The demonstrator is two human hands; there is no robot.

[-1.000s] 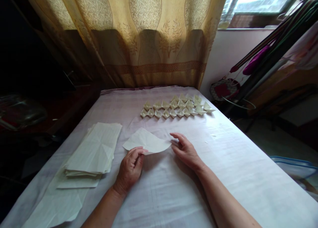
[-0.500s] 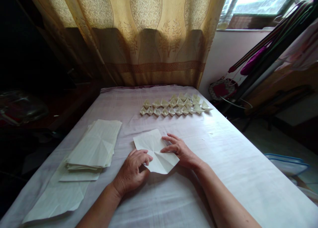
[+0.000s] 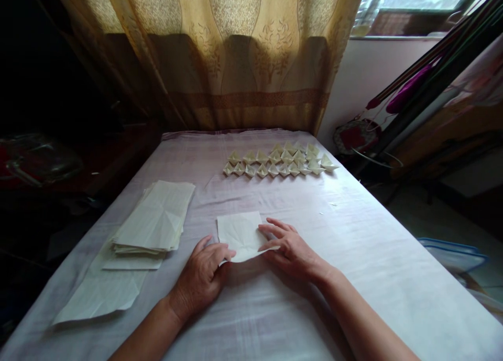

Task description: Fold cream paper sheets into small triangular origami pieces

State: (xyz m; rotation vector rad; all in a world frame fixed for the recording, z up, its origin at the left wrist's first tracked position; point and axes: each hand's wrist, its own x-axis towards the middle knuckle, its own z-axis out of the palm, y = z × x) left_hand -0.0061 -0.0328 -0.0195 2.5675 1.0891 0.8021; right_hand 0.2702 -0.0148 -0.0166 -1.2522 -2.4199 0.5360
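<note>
A creased white paper sheet [image 3: 240, 233] lies on the cloth-covered table [image 3: 369, 256] in front of me. My left hand [image 3: 201, 277] rests at its near left corner, fingertips curled on the edge. My right hand [image 3: 291, 247] presses on its right side, fingers stretched over the paper. A stack of white paper sheets [image 3: 155, 223] sits to the left. Two rows of small folded paper boats [image 3: 279, 163] stand at the far side of the table.
A patterned yellow curtain [image 3: 236, 57] hangs behind the table. Loose larger sheets [image 3: 102, 293] lie under the stack near the left edge. Dark furniture stands left; a rack with rods [image 3: 424, 73] and a blue-rimmed container [image 3: 451, 251] are right.
The sheet, lifted and curved a second ago, was laid down on the table and turned square to me. Both hands closed in onto it, and the view tilted down slightly.
</note>
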